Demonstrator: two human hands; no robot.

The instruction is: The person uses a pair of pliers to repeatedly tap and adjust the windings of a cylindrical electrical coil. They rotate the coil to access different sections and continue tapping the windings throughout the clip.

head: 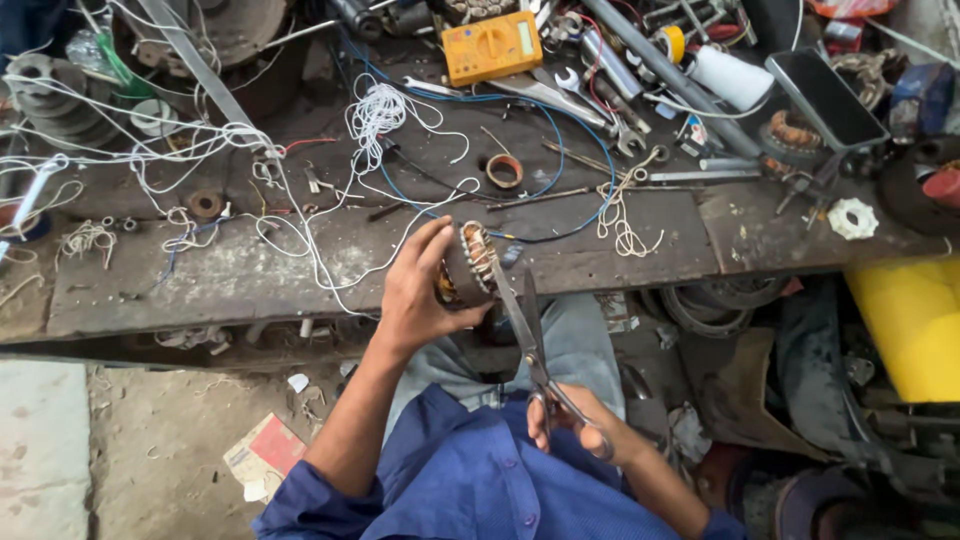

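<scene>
My left hand (412,295) grips a small motor stator (470,262) with copper windings, holding it over my lap at the front edge of the dirty workbench (250,275). My right hand (580,425) holds the handles of a pair of metal scissors (527,325). The scissor blades point up and reach the right side of the stator's windings. White string (380,115) trails across the bench towards the stator.
The bench carries a yellow multimeter (492,45), wrenches (560,95), a blue wire (560,140), a tape ring (504,171), a white bottle (735,78), a dark tray (825,98) and a white gear (853,218). A yellow container (915,320) stands at right.
</scene>
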